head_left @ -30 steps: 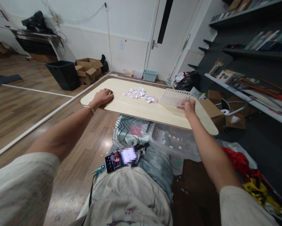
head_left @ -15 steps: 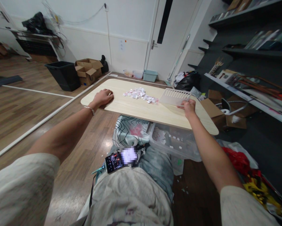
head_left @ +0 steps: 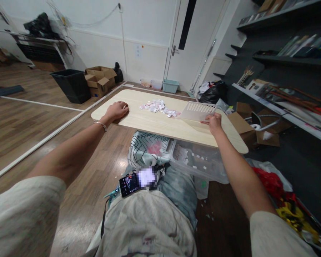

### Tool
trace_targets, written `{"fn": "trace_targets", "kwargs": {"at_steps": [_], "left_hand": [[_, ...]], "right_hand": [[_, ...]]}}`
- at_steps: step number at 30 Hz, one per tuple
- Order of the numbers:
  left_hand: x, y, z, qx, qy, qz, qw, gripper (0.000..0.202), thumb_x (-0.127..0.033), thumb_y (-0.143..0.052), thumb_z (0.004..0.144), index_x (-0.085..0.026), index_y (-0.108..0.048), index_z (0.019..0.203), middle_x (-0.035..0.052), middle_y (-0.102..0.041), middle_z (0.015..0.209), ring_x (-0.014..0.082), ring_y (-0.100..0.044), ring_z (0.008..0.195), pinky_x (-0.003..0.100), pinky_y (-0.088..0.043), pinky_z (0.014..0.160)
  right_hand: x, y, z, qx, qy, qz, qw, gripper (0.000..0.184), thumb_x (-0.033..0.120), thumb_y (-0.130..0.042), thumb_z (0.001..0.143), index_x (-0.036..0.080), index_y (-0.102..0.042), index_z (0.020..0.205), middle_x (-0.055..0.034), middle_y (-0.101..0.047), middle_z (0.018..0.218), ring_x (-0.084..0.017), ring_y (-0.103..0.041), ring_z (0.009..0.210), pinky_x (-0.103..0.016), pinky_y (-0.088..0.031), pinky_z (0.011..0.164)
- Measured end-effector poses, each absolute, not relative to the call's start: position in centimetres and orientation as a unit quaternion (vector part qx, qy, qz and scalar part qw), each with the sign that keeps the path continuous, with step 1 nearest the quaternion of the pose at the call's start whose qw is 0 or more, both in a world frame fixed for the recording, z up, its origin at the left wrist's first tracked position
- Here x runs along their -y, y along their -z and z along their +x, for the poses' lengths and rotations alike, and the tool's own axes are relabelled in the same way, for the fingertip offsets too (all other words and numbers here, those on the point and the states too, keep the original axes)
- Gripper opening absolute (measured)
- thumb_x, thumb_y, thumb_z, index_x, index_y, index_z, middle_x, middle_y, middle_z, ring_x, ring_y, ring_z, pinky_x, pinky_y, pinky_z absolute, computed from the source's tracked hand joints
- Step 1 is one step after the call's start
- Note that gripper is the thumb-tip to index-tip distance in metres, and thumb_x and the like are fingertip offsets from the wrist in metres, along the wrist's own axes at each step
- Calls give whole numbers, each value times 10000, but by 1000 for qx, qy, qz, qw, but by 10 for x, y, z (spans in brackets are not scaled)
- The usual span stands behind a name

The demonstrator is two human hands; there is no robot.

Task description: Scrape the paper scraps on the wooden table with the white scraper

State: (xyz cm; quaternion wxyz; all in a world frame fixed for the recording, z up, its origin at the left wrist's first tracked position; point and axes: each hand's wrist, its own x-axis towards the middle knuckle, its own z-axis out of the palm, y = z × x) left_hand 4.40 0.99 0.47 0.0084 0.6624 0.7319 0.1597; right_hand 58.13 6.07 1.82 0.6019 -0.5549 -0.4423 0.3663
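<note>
A light wooden tabletop (head_left: 155, 125) stretches across in front of me. Near its left edge rests my left hand (head_left: 118, 110), palm down with loosely bent fingers and nothing in it. My right hand (head_left: 214, 121) grips the right end of a white slotted plastic panel (head_left: 196, 111), held tilted on its edge on the tabletop. To the left of the panel lies a loose heap of small white and pinkish paper scraps (head_left: 155, 105). Below the table's near edge, a clear plastic bin (head_left: 200, 167) holds more small white pieces.
A phone (head_left: 129, 185) lies on my lap beside a patterned cloth (head_left: 141, 150). Black bin (head_left: 71, 85) and cardboard boxes (head_left: 100, 80) stand beyond the table on the left. Shelves (head_left: 291, 62), an open carton (head_left: 243, 125) and bags line the right side.
Almost nothing differs. Both hands, the slotted panel and the scraps keep their places; the view has shifted very slightly.
</note>
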Motion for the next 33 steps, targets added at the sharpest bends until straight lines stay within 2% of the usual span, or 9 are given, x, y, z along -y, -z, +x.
{"fn": "trace_targets", "kwargs": {"at_steps": [6, 12, 16, 19, 22, 25, 27, 29, 33], "left_hand": [[-5, -8, 50, -728, -144, 671, 10, 607, -429, -482, 1126, -175, -813, 1566, 202, -732, 1688, 407, -700, 1513, 485, -556, 1272], [42, 4, 47, -691, -121, 713, -8, 647, -411, -395, 1184, -206, -686, 1725, 166, -623, 1841, 350, -555, 1714, 544, -446, 1412], [122, 35, 37, -677, -173, 715, -2, 746, -527, -346, 1182, -167, -607, 1781, 185, -547, 1895, 375, -426, 1806, 579, -344, 1485], [190, 71, 35, -667, -236, 706, 35, 813, -717, -398, 1117, -176, -695, 1647, 201, -484, 1913, 403, -429, 1796, 509, -402, 1471], [246, 107, 43, -686, -287, 654, 137, 766, -817, -330, 1094, -243, -732, 1406, 234, -633, 1699, 401, -661, 1570, 507, -580, 1320], [278, 131, 57, -719, -324, 582, 196, 694, -937, -360, 1034, -302, -641, 1033, 160, -750, 1173, 369, -776, 1144, 488, -682, 1031], [288, 140, 66, -742, -335, 534, 228, 682, -970, -407, 1007, -321, -493, 815, 60, -594, 809, 304, -653, 800, 442, -617, 754], [288, 144, 73, -737, -346, 498, 299, 749, -994, -454, 959, -320, -313, 665, 4, -351, 634, 223, -418, 601, 397, -441, 587], [270, 141, 79, -638, -303, 501, 500, 822, -957, -561, 842, -327, -129, 539, -38, -169, 551, 137, -199, 523, 367, -286, 559]], "right_hand": [[-61, -16, 583, 439, -352, -557, 611, 224, 117, -671, 617, 227, -578, 789, 39, -714, 798, -122, -707, 698, -221, -698, 574], [-62, -15, 585, 453, -350, -545, 612, 289, 166, -767, 663, 248, -521, 791, 49, -653, 742, -125, -674, 684, -259, -731, 624], [-61, -16, 583, 450, -349, -549, 612, 297, 164, -761, 660, 247, -499, 774, 54, -633, 738, -116, -651, 677, -258, -730, 640], [-60, -17, 582, 440, -351, -556, 612, 267, 151, -725, 639, 243, -510, 768, 56, -636, 747, -116, -637, 692, -240, -714, 620], [-59, -16, 582, 438, -351, -554, 614, 253, 142, -709, 632, 241, -519, 767, 49, -645, 768, -120, -646, 718, -230, -705, 613], [-59, -16, 582, 445, -352, -553, 610, 269, 145, -731, 649, 245, -516, 777, 47, -640, 762, -127, -657, 719, -244, -715, 624], [-60, -16, 583, 451, -351, -550, 610, 282, 147, -745, 655, 247, -514, 781, 46, -637, 758, -129, -656, 713, -260, -728, 641], [-60, -16, 583, 453, -349, -547, 611, 279, 144, -741, 651, 246, -515, 779, 43, -643, 761, -131, -658, 718, -267, -733, 646], [-61, -15, 584, 451, -350, -546, 613, 260, 139, -724, 632, 243, -524, 763, 35, -647, 760, -130, -662, 714, -249, -721, 631]]}}
